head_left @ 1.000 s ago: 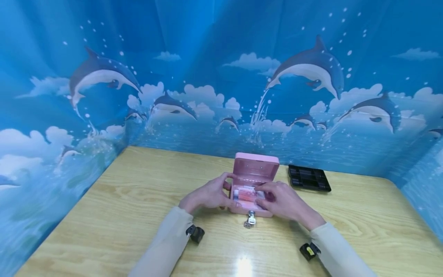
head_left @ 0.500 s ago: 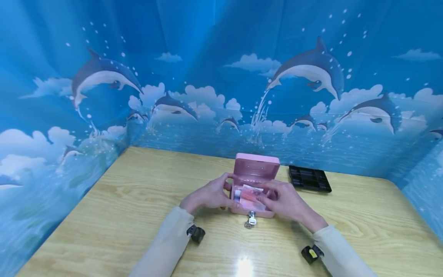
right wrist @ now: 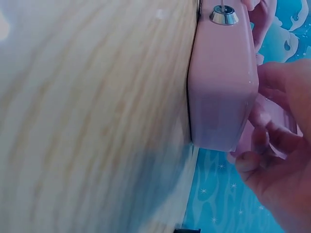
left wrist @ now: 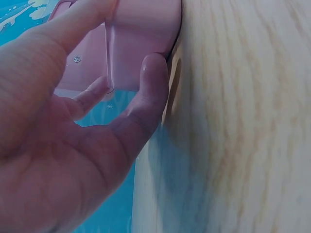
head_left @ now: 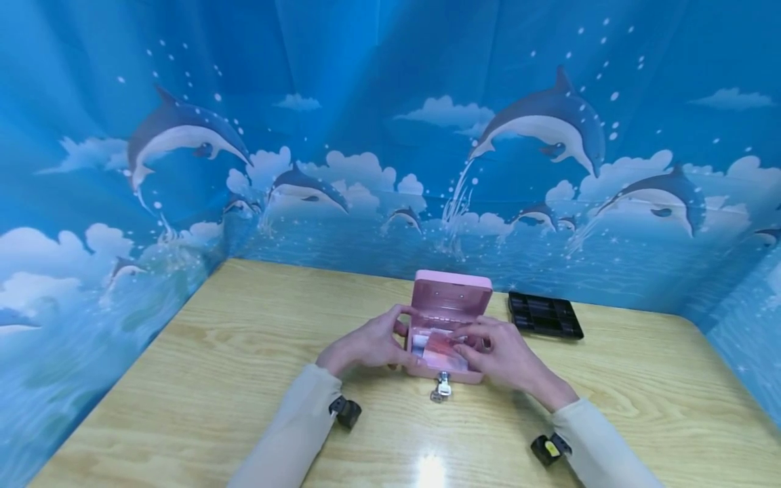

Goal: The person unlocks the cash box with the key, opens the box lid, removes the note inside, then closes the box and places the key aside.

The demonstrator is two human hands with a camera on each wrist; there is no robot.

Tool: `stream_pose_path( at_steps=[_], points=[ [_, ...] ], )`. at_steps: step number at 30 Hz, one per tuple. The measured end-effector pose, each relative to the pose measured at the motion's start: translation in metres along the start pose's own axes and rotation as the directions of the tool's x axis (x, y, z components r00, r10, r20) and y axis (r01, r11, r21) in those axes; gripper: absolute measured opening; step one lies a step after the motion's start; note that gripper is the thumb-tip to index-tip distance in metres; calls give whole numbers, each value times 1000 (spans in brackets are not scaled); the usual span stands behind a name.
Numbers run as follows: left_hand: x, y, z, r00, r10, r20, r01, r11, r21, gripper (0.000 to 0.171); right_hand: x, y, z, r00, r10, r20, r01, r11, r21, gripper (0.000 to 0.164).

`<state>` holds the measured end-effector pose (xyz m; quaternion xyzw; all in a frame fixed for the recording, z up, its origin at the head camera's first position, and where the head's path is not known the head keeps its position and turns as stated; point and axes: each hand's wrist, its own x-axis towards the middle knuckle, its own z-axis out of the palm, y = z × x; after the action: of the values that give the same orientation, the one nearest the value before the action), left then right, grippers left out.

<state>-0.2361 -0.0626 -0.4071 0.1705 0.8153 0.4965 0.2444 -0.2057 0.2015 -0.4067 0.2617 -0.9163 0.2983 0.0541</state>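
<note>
A pink metal cash box stands on the table with its lid raised. My left hand grips its left side, thumb at the front rim and fingers toward the back; the left wrist view shows fingers against the pink wall. Inside the box lies a reddish banknote, over other pale paper. Reaching in from the right, my right hand pinches the banknote's right part between thumb and fingers. In the right wrist view, the box wall hides those fingertips. Keys hang from the lock at the box's front.
A black compartment tray lies on the wooden table at the back right, beside the box. Behind the table hangs a blue curtain printed with dolphins.
The banknote has shifted right inside the box and turned a little, uncovering paper at its left. My right fingers have moved slightly right with it. The left hand holds its place.
</note>
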Motion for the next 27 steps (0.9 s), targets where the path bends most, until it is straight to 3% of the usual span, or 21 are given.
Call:
stream_pose_path(
  at_steps=[6,16,27],
  points=[
    [0,0,0,1000,4,-2,-4,1000,-3,88,0,0,1,997,-67,-45,65,997,-41,21],
    [-1,0,0,1000,-6,-7,6,1000,-5,89,2,2,-2,993,-118,29,118,993,9,38],
    [-1,0,0,1000,-22,-13,22,1000,6,91,0,0,-3,998,-18,-58,24,995,100,30]
  ],
)
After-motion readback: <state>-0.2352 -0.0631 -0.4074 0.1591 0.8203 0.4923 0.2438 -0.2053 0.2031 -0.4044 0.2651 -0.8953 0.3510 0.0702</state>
